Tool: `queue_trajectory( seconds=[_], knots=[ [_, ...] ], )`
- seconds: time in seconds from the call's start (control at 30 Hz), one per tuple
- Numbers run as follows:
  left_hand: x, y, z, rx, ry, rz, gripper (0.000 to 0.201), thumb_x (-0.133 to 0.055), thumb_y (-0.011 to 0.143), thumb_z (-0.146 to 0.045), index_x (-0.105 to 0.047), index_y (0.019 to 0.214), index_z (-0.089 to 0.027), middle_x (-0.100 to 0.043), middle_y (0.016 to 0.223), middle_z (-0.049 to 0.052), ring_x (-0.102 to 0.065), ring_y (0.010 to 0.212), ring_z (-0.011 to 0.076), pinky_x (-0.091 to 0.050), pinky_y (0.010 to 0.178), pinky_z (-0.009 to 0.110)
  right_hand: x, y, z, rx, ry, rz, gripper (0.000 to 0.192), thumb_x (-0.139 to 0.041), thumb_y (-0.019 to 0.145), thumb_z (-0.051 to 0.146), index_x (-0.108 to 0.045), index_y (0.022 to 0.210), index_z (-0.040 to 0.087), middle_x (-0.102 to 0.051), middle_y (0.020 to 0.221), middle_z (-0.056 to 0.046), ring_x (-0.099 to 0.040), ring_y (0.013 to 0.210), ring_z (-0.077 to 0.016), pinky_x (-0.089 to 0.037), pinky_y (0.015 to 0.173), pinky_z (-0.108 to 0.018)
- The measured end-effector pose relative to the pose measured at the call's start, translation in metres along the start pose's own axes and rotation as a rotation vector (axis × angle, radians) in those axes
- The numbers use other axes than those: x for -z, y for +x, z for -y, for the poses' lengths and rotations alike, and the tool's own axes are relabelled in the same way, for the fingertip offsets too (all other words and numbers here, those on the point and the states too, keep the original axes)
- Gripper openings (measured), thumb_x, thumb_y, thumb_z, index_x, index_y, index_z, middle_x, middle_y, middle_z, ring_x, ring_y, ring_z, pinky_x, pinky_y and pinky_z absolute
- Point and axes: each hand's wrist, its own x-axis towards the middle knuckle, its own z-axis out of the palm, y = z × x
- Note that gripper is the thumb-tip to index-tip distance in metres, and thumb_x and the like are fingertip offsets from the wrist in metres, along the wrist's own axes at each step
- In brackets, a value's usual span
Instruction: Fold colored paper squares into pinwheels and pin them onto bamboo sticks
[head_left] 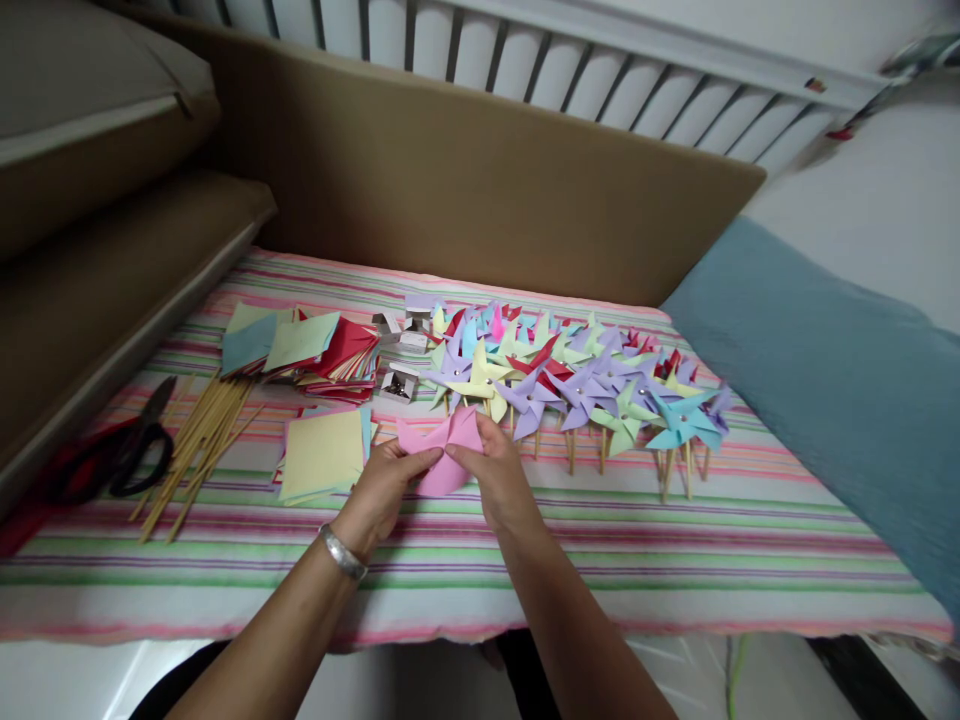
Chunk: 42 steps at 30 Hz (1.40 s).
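Note:
A pink paper square [442, 448], its corners partly folded toward the middle, is pinched between both hands above the striped cloth [675, 540]. My left hand [382, 490], with a silver bracelet on the wrist, holds its left side. My right hand [499, 475] grips its right side, thumb on the centre. Just behind the hands lie many finished paper pinwheels [577, 385] on wooden sticks, in purple, yellow, green, blue and red.
A yellow paper stack [322, 455] lies left of the hands, more coloured squares [315, 350] behind it. Wooden sticks [199, 440] and black-handled scissors [139, 445] lie at the left. Small white boxes [397, 382] sit mid-table. A cardboard sheet [480, 180] stands behind, a blue cushion [832, 390] right.

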Motion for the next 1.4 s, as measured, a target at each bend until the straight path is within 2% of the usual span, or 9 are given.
queue_trajectory(
  seconds=[0.33, 0.47, 0.6, 0.7, 0.77, 0.83, 0.97, 1.2, 1.4],
  knots=[
    [-0.007, -0.003, -0.003, -0.012, -0.061, -0.053, 0.017, -0.076, 0.057, -0.022, -0.070, 0.071, -0.013, -0.069, 0.064, 0.002, -0.058, 0.059, 0.0119, -0.043, 0.061, 0.023, -0.007, -0.002, 0.000, -0.049, 0.188, -0.042, 0.037, -0.061, 0.067, 0.019, -0.057, 0.104, 0.019, -0.066, 0.102, -0.004, -0.062, 0.093, -0.0213, -0.048, 0.084, -0.035],
    [-0.003, -0.001, -0.006, -0.022, -0.020, -0.077, 0.016, -0.075, 0.058, -0.023, -0.068, 0.068, -0.013, -0.067, 0.062, 0.002, -0.056, 0.056, 0.0115, -0.043, 0.060, 0.024, -0.006, -0.002, -0.004, -0.049, 0.114, -0.017, 0.040, -0.063, 0.069, 0.024, -0.056, 0.108, 0.020, -0.066, 0.101, -0.005, -0.061, 0.095, -0.0221, -0.048, 0.085, -0.037],
    [0.010, 0.003, -0.014, -0.006, -0.013, -0.156, 0.016, -0.075, 0.054, -0.023, -0.066, 0.064, -0.013, -0.065, 0.057, 0.001, -0.055, 0.053, 0.0112, -0.041, 0.057, 0.023, -0.003, -0.003, 0.000, -0.071, -0.018, 0.017, 0.052, -0.061, 0.074, 0.031, -0.047, 0.122, 0.021, -0.066, 0.092, -0.005, -0.063, 0.086, -0.0202, -0.051, 0.079, -0.037],
    [0.020, 0.006, -0.023, -0.010, -0.022, -0.238, 0.018, -0.076, 0.050, -0.021, -0.062, 0.056, -0.013, -0.061, 0.051, -0.001, -0.051, 0.048, 0.0095, -0.038, 0.051, 0.022, 0.000, -0.007, 0.008, 0.096, -0.233, 0.026, 0.045, -0.058, 0.077, 0.029, -0.051, 0.121, 0.024, -0.063, 0.102, -0.006, -0.060, 0.093, -0.0202, -0.048, 0.085, -0.038],
    [0.024, 0.007, -0.028, -0.014, -0.029, -0.278, 0.018, -0.077, 0.048, -0.021, -0.061, 0.054, -0.013, -0.061, 0.050, -0.001, -0.051, 0.047, 0.0089, -0.037, 0.050, 0.021, 0.002, -0.011, 0.011, 0.275, -0.409, 0.075, 0.038, -0.056, 0.078, 0.024, -0.056, 0.116, 0.028, -0.058, 0.116, -0.006, -0.053, 0.109, -0.0214, -0.041, 0.096, -0.041],
    [0.027, 0.007, -0.033, -0.024, -0.036, -0.304, 0.018, -0.076, 0.047, -0.020, -0.062, 0.054, -0.012, -0.061, 0.049, -0.001, -0.051, 0.046, 0.0086, -0.037, 0.050, 0.021, 0.002, -0.013, 0.011, 0.403, -0.542, 0.160, 0.040, -0.052, 0.078, 0.014, -0.058, 0.114, 0.031, -0.050, 0.129, -0.005, -0.046, 0.119, -0.0215, -0.032, 0.103, -0.043],
    [0.029, 0.006, -0.037, -0.028, -0.037, -0.303, 0.018, -0.076, 0.047, -0.020, -0.063, 0.057, -0.012, -0.062, 0.050, 0.000, -0.052, 0.047, 0.0091, -0.037, 0.049, 0.021, 0.000, -0.015, 0.007, 0.452, -0.628, 0.227, 0.044, -0.045, 0.075, 0.006, -0.060, 0.110, 0.029, -0.038, 0.140, -0.004, -0.041, 0.124, -0.0220, -0.027, 0.106, -0.045],
    [0.026, 0.003, -0.035, -0.007, 0.006, -0.210, 0.016, -0.076, 0.050, -0.022, -0.063, 0.052, -0.013, -0.057, 0.044, -0.002, -0.048, 0.044, 0.0089, -0.035, 0.048, 0.021, 0.000, -0.010, 0.007, 0.436, -0.622, 0.169, 0.013, -0.058, 0.079, 0.019, -0.067, 0.084, 0.026, -0.044, 0.136, -0.005, -0.038, 0.127, -0.0226, -0.026, 0.105, -0.044],
    [0.021, 0.002, -0.028, -0.019, 0.112, -0.180, 0.017, -0.074, 0.052, -0.025, -0.063, 0.056, -0.013, -0.058, 0.050, -0.002, -0.044, 0.045, 0.0079, -0.030, 0.047, 0.022, 0.001, -0.007, 0.005, 0.362, -0.501, 0.138, 0.006, -0.062, 0.077, 0.024, -0.068, 0.078, 0.024, -0.042, 0.139, -0.005, -0.033, 0.130, -0.0215, -0.027, 0.106, -0.043]
  ],
)
